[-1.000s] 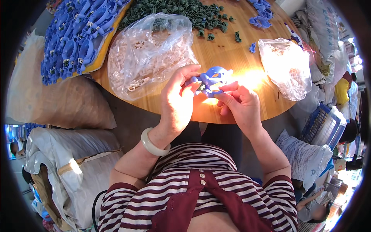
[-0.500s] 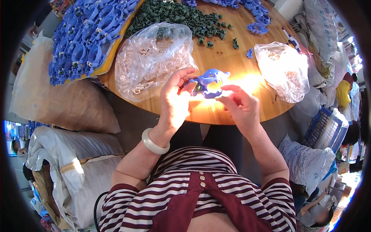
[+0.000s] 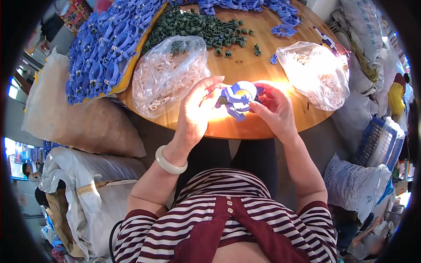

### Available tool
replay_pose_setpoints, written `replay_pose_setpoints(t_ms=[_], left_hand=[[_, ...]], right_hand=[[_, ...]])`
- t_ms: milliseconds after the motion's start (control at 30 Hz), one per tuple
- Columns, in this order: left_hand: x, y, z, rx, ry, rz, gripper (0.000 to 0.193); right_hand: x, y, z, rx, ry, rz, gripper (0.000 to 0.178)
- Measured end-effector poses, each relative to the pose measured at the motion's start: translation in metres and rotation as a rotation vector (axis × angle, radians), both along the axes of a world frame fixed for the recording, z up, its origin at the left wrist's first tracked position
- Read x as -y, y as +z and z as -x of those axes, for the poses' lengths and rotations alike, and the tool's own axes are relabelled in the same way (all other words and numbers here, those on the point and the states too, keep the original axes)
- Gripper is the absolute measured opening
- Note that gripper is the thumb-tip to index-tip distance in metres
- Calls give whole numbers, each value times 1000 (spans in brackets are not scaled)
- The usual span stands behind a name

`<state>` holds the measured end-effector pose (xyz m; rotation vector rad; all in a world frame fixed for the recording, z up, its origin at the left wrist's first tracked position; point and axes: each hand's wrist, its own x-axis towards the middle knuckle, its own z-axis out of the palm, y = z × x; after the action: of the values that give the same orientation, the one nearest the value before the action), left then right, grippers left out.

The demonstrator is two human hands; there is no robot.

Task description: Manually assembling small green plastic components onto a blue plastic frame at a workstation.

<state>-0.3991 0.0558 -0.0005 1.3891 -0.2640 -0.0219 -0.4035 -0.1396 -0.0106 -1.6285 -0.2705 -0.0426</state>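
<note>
Over the near edge of the round table I hold a blue-violet plastic part point(image 3: 246, 91) with a ring-shaped body and curved arms. My right hand point(image 3: 279, 113) grips its right side, the thumb on the front and the fingers behind. At its left end, beside a small dark green piece point(image 3: 222, 100), the curled fingers of my left hand point(image 3: 194, 110) hold it. Glare washes out part of the left palm, and some contact points are hidden.
A clear bag of pale small parts point(image 3: 164, 81) lies left, another clear bag point(image 3: 322, 81) right. Behind are a heap of dark green pieces point(image 3: 188, 28) and a yellow-edged board point(image 3: 131, 65) loaded with blue parts. Sacks point(image 3: 83, 120) crowd the left side; a blue crate point(image 3: 366, 140) stands right.
The blue part has turned in my hands, its ring now facing up more. My right fingers have shifted up around its right side. The whole view has moved slightly.
</note>
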Motion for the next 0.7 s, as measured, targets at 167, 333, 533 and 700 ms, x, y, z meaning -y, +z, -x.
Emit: replay_pose_setpoints(t_ms=[167, 333, 533, 700], left_hand=[[-2, 7, 4, 126, -6, -153, 27], [-9, 22, 3, 206, -91, -461, 30], [-14, 33, 4, 282, -124, -582, 30], [-18, 33, 9, 473, -22, -622, 36]], right_hand=[[3, -8, 7, 206, -66, 66, 41], [7, -12, 1, 459, -103, 141, 39], [7, -10, -6, 472, -21, 72, 37], [6, -4, 6, 386, -85, -29, 35]])
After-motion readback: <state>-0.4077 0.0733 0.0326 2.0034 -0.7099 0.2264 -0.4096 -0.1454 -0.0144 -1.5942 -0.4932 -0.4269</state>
